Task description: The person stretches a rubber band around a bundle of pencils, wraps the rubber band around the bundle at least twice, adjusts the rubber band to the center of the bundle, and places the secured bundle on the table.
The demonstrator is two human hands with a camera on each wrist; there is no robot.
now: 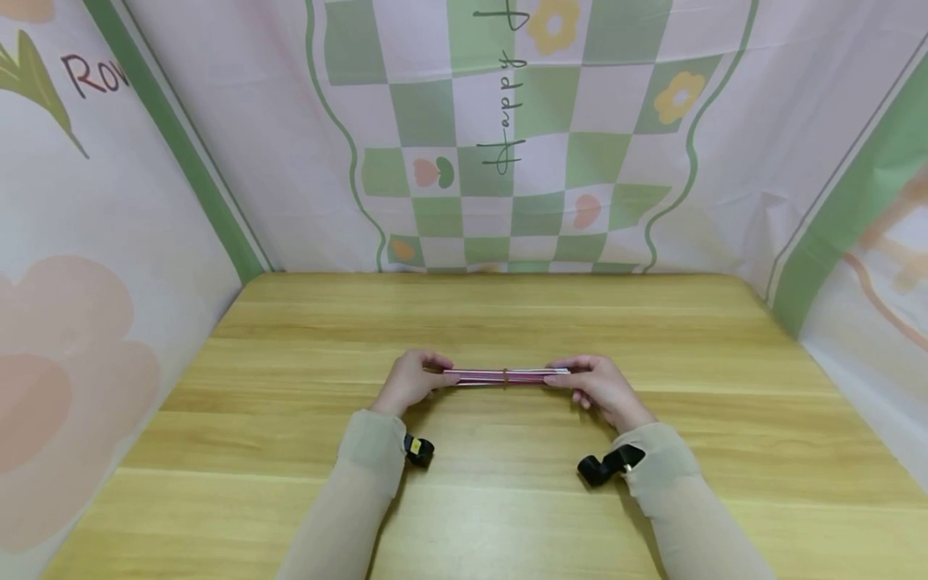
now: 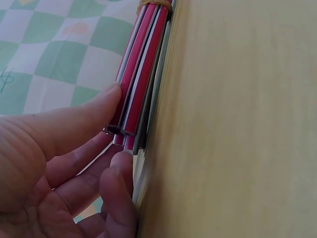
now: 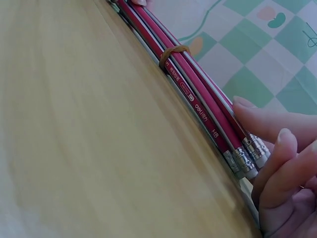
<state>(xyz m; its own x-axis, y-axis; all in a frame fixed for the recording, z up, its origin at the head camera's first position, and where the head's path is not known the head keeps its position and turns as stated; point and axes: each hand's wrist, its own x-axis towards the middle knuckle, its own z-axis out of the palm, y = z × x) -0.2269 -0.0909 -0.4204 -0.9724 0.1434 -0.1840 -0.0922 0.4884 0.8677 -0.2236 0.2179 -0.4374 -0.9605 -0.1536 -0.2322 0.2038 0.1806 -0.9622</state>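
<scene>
A bundle of red and silver-striped pencils [image 1: 474, 376] lies crosswise, low over the table, with a brown rubber band [image 1: 505, 377] round its middle. My left hand [image 1: 415, 380] pinches the left end; in the left wrist view its thumb presses the unsharpened tips of the pencils [image 2: 133, 74], with fingers behind and below. At the other end my right hand [image 1: 607, 388] holds the bundle between thumb and fingers. Metal ferrules and white erasers [image 3: 251, 173] show there in the right wrist view, beside white print reading "HB" on one pencil.
The wooden table [image 1: 500, 499] spreads round both hands. Behind it hangs a green and white checked cloth [image 1: 486, 217], with patterned cloth [image 1: 109, 242] at the sides too. Black wrist straps [image 1: 609, 465] hang beside the sleeves.
</scene>
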